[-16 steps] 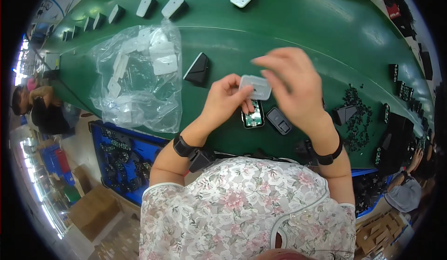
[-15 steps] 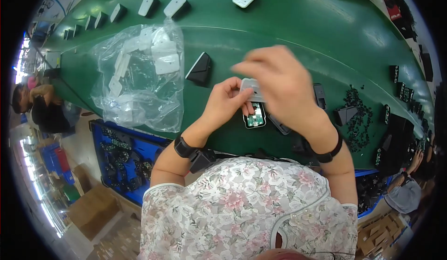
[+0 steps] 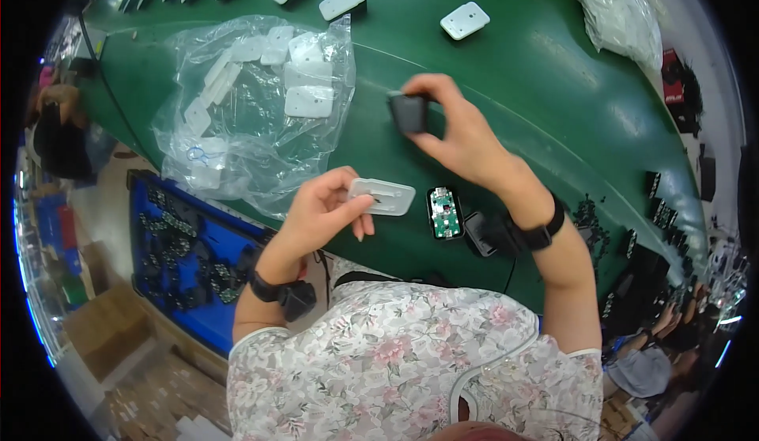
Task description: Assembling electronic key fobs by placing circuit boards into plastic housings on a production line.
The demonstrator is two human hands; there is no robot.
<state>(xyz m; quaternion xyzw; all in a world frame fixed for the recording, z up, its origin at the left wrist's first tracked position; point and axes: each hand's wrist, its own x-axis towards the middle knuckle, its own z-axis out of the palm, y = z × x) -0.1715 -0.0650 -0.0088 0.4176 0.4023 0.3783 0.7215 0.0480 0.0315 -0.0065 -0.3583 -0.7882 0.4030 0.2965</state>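
My left hand [image 3: 330, 210] pinches a white plastic cover [image 3: 389, 197] by its left end, its recessed inner side turned up. Farther off and to the right, my right hand [image 3: 452, 125] has its thumb and fingers around a black plastic housing [image 3: 409, 114]. Whether the housing is clear of the green table I cannot tell. Between the hands and nearer me lies an open black case with a green circuit board [image 3: 446, 213] in it. Just right of that, an empty black shell [image 3: 479, 234] lies partly under my right wrist strap.
A clear plastic bag [image 3: 261, 137] with several white covers lies on the left. Finished-looking white-topped black units [image 3: 342, 1] line the far side. Small black parts [image 3: 591, 224] are heaped at right. A blue tray [image 3: 190, 259] with boards stands below the table's left edge.
My right hand has gone from above the circuit board to the black housing and closed on it. The left hand has drawn the white cover left, off the board. The whole view has shifted.
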